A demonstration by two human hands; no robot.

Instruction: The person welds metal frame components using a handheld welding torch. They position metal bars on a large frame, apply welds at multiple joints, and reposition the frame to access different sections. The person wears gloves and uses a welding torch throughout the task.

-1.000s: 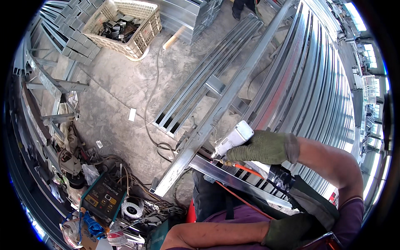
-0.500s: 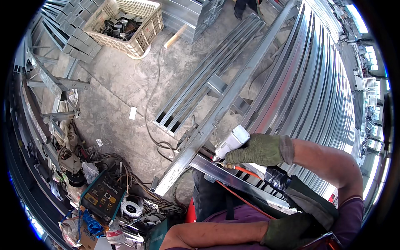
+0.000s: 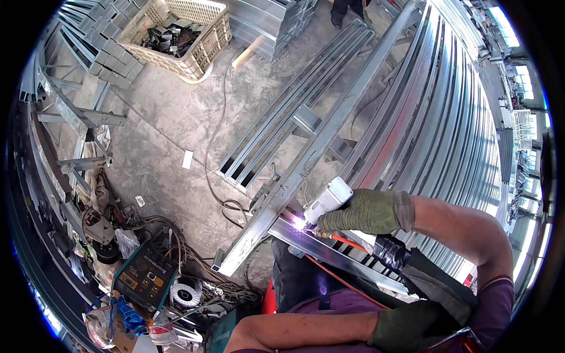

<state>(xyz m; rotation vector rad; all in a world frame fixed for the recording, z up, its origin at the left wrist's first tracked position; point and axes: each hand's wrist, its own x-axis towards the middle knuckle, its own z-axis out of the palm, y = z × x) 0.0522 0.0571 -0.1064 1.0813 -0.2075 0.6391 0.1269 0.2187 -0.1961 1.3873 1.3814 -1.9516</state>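
Head: boxy white tool, violet-white glare just beside.

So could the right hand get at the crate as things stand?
Probably not: the right hand is wrapped round the white tool, and the crate stands well off, beyond the beam.

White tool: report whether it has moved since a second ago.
Yes, slightly: the white tool has shifted toward the picture's lower left against the long metal beam.
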